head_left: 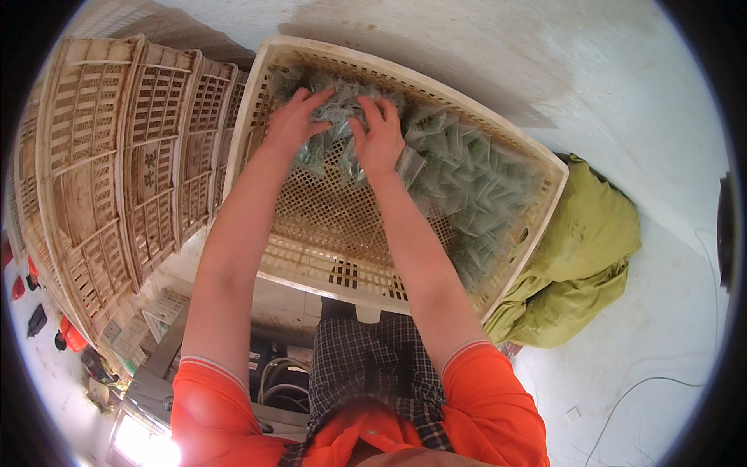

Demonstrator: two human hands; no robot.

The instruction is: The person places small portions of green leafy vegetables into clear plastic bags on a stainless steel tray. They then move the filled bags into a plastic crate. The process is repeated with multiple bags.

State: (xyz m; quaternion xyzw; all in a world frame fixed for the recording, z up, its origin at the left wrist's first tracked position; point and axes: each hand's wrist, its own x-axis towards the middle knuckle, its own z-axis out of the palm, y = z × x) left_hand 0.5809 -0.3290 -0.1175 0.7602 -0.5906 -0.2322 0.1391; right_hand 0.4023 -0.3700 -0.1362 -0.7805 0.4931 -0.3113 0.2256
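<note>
Both my arms reach into a large cream plastic crate [342, 293] with perforated walls and floor. Clear plastic bags with something green inside stand packed in rows on its right side [475, 175]. More such bags [338, 109] lie at the far left, around my fingers. My left hand [294, 123] rests at these far-left bags, fingers stretched and thumb apart. Close to its right, my right hand [380, 142] touches the same bags with fingers spread. A loose-looking bag [410, 165] shows beside my right wrist. What lies under my fingertips is partly hidden.
Several tall stacked crates [117, 156] stand against the left side. A yellow-green cloth sack [583, 249] slumps right of the crate. A pale wall [615, 70] rises behind it. A thin cable [654, 380] runs over the floor at the lower right.
</note>
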